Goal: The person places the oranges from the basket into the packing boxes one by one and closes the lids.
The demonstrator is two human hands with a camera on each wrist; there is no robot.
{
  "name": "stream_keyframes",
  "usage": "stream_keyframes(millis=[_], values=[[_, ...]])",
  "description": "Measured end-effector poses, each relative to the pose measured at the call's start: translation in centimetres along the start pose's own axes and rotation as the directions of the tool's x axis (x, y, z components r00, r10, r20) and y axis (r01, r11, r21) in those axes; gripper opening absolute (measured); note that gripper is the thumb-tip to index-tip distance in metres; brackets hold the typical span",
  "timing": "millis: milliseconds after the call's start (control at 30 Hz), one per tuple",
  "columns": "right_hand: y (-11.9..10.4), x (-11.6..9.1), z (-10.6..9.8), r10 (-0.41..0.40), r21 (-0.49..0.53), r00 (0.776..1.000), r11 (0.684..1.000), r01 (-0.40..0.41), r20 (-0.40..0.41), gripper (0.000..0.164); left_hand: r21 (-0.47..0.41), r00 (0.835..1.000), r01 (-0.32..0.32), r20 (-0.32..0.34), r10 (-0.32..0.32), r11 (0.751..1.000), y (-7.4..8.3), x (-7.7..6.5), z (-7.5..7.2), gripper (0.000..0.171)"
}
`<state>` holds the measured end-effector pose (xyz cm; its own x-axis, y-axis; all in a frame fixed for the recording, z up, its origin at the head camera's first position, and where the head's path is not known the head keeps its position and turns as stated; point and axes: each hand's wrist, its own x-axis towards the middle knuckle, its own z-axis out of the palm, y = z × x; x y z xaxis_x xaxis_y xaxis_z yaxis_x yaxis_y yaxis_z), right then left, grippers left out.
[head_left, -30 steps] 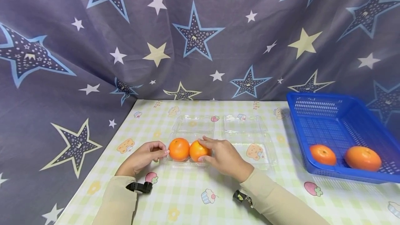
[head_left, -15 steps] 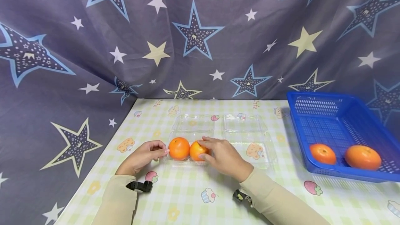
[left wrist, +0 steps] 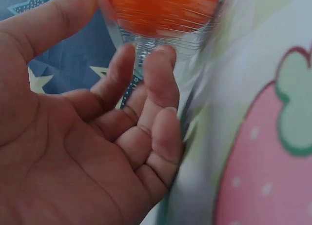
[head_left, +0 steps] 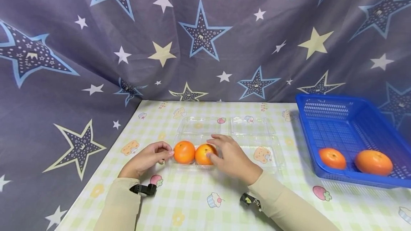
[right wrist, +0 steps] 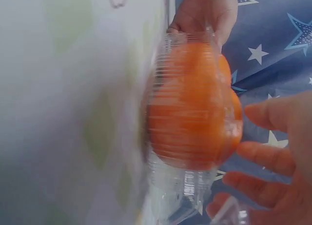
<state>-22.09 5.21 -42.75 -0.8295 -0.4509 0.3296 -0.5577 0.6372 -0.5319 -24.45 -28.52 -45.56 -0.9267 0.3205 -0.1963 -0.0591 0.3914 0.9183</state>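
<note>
Two oranges sit side by side in the front row of a clear plastic container: the left orange [head_left: 184,152] and the right orange [head_left: 204,154]. My left hand [head_left: 148,159] holds the container's left end, thumb at the rim beside the left orange. In the left wrist view, the fingertips [left wrist: 163,56] bend against the ribbed plastic wall [left wrist: 190,37]. My right hand [head_left: 232,158] hovers at the right orange with its fingers spread. The right wrist view shows a small gap between the fingers [right wrist: 263,154] and the fruit [right wrist: 190,122].
A second clear plastic container [head_left: 277,152] lies open on the right, its lid toward the back. At the far right stands a blue basket [head_left: 306,134] with two more oranges, one of them [head_left: 373,162] larger. A checked cloth covers the table [head_left: 179,202]; a starry curtain [head_left: 205,70] hangs behind.
My right hand has loosened from the right orange and drawn slightly away to the right, its fingers spreading. The left hand stays at the container's end.
</note>
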Motion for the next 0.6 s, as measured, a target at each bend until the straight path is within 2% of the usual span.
stream_keyframes(millis=[167,333,433,600], values=[[0.1,0.5,-0.7,0.092,0.101,0.996,0.991,-0.09,-0.016,0.052,0.032,0.997,0.052,-0.064,-0.05,0.998,1.1,0.4,-0.3,0.051],[0.2,1.2,-0.9,0.188,0.181,0.982,0.966,-0.184,-0.004,0.066,0.047,0.983,0.122,-0.143,-0.115,0.991,2.3,1.3,-0.4,0.066],[0.2,1.6,-1.0,0.253,0.216,0.967,0.943,-0.252,0.026,0.076,0.072,0.98,0.139,-0.153,-0.127,0.988,3.1,1.9,-0.3,0.072],[0.4,2.2,-1.3,0.36,0.263,0.927,0.889,-0.376,0.106,0.086,0.109,0.976,0.161,-0.167,-0.142,0.981,4.5,3.1,0.1,0.074]])
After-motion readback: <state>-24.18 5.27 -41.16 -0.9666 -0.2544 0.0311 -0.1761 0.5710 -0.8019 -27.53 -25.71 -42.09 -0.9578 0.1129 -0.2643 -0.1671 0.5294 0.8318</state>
